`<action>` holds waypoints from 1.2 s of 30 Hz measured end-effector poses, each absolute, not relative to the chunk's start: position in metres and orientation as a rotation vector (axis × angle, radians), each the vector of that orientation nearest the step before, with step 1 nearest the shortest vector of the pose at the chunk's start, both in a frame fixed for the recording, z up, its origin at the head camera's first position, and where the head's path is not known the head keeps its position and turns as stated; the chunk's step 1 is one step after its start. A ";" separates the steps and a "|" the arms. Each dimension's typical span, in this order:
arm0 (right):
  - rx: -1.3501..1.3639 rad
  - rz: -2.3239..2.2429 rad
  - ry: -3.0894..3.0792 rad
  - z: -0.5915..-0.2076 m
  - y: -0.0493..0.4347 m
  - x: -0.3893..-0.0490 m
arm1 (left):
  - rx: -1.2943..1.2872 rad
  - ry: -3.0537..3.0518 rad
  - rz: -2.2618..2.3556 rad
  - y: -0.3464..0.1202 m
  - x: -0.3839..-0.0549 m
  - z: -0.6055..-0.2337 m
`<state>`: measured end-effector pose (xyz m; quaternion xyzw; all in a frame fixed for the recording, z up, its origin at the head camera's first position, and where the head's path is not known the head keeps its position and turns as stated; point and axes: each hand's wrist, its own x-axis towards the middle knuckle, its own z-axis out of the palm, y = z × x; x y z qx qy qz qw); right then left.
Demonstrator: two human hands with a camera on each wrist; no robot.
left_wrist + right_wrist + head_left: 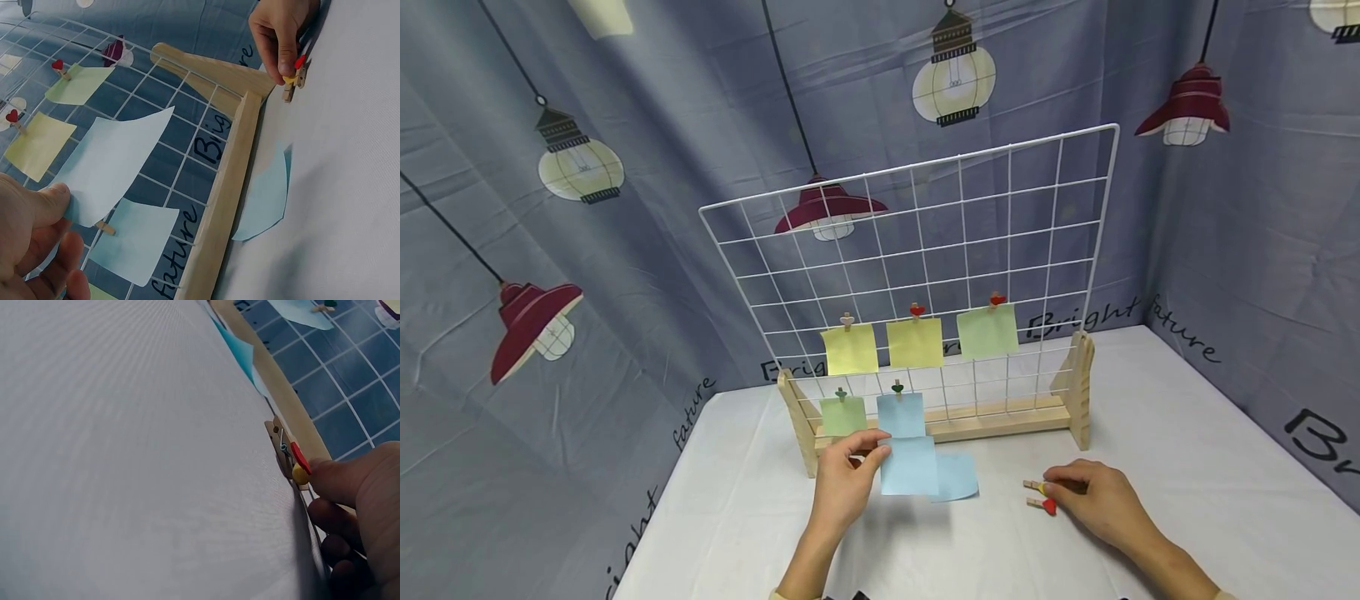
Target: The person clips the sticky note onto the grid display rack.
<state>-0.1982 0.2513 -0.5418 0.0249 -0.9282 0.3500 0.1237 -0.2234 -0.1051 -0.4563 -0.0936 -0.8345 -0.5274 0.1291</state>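
Observation:
My left hand (847,479) pinches a light blue sticky note (910,467) by its left edge between thumb and fingers, in front of the white wire grid (917,250). Another blue sticky note (956,477) lies on the table behind it. On the right, my right hand (1101,500) pinches a small wooden clothespin with a yellow top (1036,487) at its decorated end, low at the tabletop. Close beside it is a clothespin with a red heart (1049,506). In the right wrist view, the red heart (300,457) and yellow knob (300,474) overlap at my thumb tip.
The grid stands in a wooden base (1000,421). Clothespins hold yellow notes (914,342), a green note (987,332), a lower green note (843,416) and a blue note (901,415) on it. A lamp-patterned curtain (662,275) surrounds the white table (737,500).

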 end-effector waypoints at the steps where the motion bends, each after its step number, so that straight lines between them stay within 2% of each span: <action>1: 0.079 1.014 -2.705 -0.542 0.251 -0.199 | -0.272 -2.424 -1.534 -0.105 -0.224 -0.456; 16: 0.070 1.008 -2.705 -0.542 0.251 -0.200 | -0.259 -2.412 -1.552 -0.105 -0.225 -0.461; 36: -0.011 1.226 -2.808 -0.528 0.250 -0.199 | -0.254 -2.403 -1.542 -0.104 -0.224 -0.461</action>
